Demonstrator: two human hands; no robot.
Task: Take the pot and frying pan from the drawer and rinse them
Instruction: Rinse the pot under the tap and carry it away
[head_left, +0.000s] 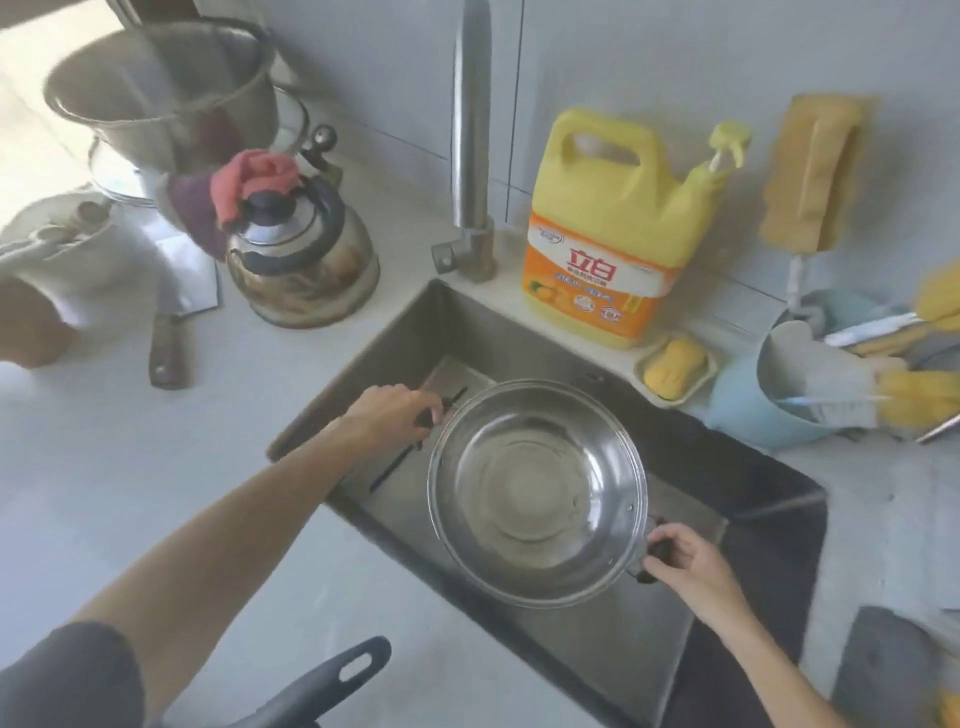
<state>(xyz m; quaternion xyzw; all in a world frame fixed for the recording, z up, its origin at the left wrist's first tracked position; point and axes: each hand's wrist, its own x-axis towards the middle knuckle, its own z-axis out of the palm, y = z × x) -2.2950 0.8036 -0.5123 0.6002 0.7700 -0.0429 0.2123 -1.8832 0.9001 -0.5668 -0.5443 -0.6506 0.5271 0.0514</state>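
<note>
A shiny steel pot (537, 493) hangs over the sink (395, 332), its mouth facing up towards me. My left hand (389, 415) grips the pot's dark left handle. My right hand (685, 561) grips the dark right handle at the lower right of the rim. A little water seems to lie in the pot's bottom. The frying pan's dark handle (332, 680), with a hanging hole, pokes in from the bottom edge over the counter; the pan itself is out of view.
The tap (470, 135) rises behind the sink. A yellow detergent jug (613, 228) and a soap dish (675, 366) stand at the back rim. A kettle (304, 254), a cleaver (171, 322) and stacked bowls (166, 98) crowd the left counter. A blue basket (779, 395) holds gloves on the right.
</note>
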